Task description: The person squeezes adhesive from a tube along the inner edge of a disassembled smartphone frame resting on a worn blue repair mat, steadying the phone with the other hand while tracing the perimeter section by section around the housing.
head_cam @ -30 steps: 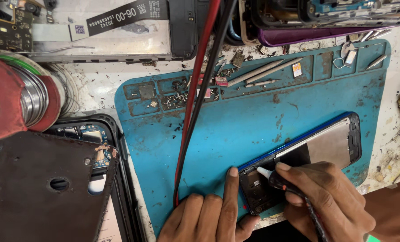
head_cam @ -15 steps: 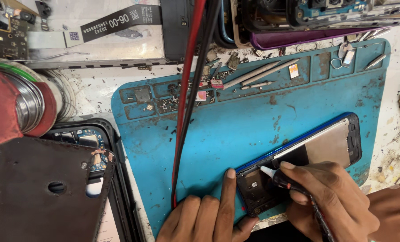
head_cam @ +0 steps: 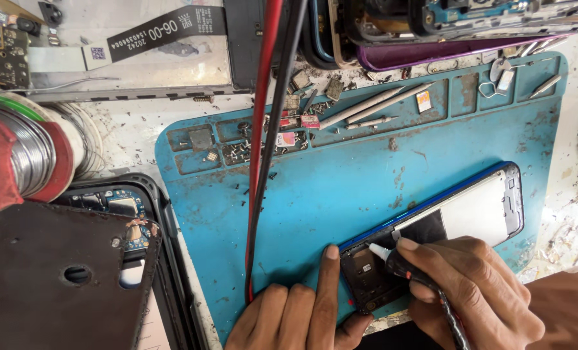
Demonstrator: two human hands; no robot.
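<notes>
Since the earlier frames the white tip of the black tool (head_cam: 410, 272) has been shifted slightly along the upper end of the opened phone (head_cam: 431, 233), and the view has drifted a little downward; the hands have otherwise stayed in place. The phone is laid diagonally at about 4 o'clock on the blue work mat (head_cam: 340, 188), its blue edge facing 11 o'clock. The tool is gripped pen-fashion by the right hand (head_cam: 473, 291), fingers closed around its shaft, the tip touching the phone's dark inner end. The left hand (head_cam: 302, 317) is pressed flat at 6 o'clock, fingers extended and holding nothing, the index fingertip resting just beside the phone's corner. Red and black cables (head_cam: 266, 142) are run from 12 o'clock down to the left hand. A solder spool (head_cam: 17, 162) is seen at 9 o'clock, a dark back cover (head_cam: 56, 279) at 8 o'clock, and metal tweezers (head_cam: 373, 104) in the mat's upper trays.
</notes>
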